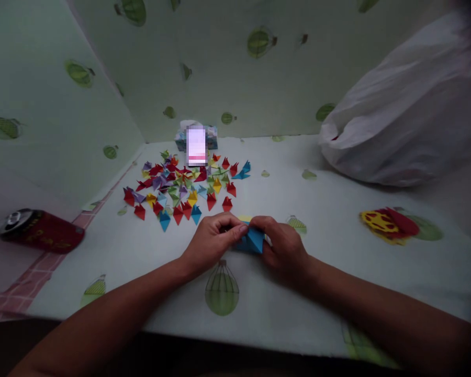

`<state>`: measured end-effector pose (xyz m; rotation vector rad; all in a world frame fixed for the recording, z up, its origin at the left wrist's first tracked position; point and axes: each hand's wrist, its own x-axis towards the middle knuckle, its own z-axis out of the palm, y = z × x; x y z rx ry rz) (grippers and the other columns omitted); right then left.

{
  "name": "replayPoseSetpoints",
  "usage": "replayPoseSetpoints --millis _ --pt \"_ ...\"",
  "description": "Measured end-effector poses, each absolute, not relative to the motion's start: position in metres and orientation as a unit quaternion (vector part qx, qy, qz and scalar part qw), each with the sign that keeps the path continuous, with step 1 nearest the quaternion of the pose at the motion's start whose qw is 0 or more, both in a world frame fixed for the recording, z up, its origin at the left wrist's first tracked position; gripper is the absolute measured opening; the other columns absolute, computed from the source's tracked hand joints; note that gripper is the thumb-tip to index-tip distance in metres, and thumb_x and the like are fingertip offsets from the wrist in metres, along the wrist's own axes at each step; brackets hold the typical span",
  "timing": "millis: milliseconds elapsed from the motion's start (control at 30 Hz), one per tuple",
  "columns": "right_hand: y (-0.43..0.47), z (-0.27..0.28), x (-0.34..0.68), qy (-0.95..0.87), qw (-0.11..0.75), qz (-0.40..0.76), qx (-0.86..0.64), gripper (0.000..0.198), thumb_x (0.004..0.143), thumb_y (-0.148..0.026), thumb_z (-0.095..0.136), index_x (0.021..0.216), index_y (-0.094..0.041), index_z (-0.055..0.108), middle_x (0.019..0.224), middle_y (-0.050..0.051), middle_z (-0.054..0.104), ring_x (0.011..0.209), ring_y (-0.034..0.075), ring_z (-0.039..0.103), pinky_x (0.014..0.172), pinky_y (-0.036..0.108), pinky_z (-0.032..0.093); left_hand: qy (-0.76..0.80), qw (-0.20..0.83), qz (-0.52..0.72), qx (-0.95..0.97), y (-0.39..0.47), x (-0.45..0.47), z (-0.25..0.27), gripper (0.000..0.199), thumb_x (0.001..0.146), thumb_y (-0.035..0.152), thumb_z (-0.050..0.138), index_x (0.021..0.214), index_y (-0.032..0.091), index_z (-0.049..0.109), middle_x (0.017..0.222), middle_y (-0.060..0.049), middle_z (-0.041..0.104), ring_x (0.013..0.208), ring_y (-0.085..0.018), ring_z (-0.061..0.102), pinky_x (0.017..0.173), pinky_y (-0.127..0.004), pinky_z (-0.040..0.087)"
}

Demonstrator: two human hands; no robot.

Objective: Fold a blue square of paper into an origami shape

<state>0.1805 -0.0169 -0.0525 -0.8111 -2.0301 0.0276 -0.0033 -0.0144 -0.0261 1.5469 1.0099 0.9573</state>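
The blue paper (pixel 255 240), partly folded, is between my hands just below the centre of the frame. What shows of it runs roughly across the frame from one hand to the other, a pointed corner dipping towards the bottom edge beside my right fingers; my fingers hide the rest, so I can't be sure of its full long axis. My left hand (pixel 209 240) pinches its left side between thumb and fingers, and my right hand (pixel 286 250) is curled closed on its right side; neither is nearer, as both touch it. A yellow patch shows just behind it.

Left of centre spread many small folded paper pieces (pixel 192 198). Beyond them a phone (pixel 197 144) stands before a tissue box (pixel 212 137), its screen too blurred to read. At the left edge, a red can (pixel 43 230) carries yellowish lettering I can't make out. Red and yellow cut-outs (pixel 382 224) lie at right, below a white bag (pixel 396 115).
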Motion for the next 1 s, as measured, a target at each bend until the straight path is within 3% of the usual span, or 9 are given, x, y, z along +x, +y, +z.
replayPoseSetpoints --millis 200,433,700,1000 --pt "-0.022 -0.051 0.18 -0.798 0.5 -0.038 -0.335 0.02 0.091 -0.011 0.051 0.107 -0.025 0.051 0.072 0.001 0.071 0.057 0.017 0.067 0.056 0.028 0.052 0.411 0.575 0.411 0.576 -0.021 -0.001 -0.023 0.008 0.08 0.024 0.074 0.083 0.016 0.074 0.072 -0.001 0.066 0.064 -0.011 0.058 0.063 -0.025 0.051" --pt "-0.026 -0.049 0.181 -0.802 0.499 -0.02 -0.327 0.018 0.095 -0.013 0.053 0.107 -0.027 0.052 0.075 0.001 0.072 0.062 0.018 0.069 0.059 0.029 0.056 0.396 0.561 0.426 0.589 -0.023 -0.002 -0.019 0.003 0.079 0.02 0.075 0.079 0.016 0.074 0.079 -0.003 0.066 0.068 -0.011 0.059 0.065 -0.025 0.051" --pt "-0.021 -0.055 0.178 -0.81 0.505 0.013 -0.297 0.015 0.099 -0.015 0.046 0.108 -0.024 0.054 0.075 0.002 0.069 0.064 0.017 0.067 0.059 0.027 0.055 0.409 0.557 0.411 0.595 -0.02 -0.002 -0.018 0.014 0.079 0.024 0.075 0.07 0.014 0.07 0.074 -0.001 0.061 0.067 -0.011 0.056 0.064 -0.024 0.045" --pt "-0.016 -0.063 0.183 -0.775 0.497 0.217 -0.325 0.03 0.092 -0.007 0.049 0.116 -0.026 0.051 0.094 0.004 0.068 0.073 0.014 0.067 0.061 0.024 0.053 0.432 0.621 0.389 0.525 -0.012 -0.005 -0.023 0.022 0.078 0.03 0.076 0.07 0.013 0.066 0.064 0.0 0.061 0.062 -0.01 0.054 0.063 -0.024 0.043"
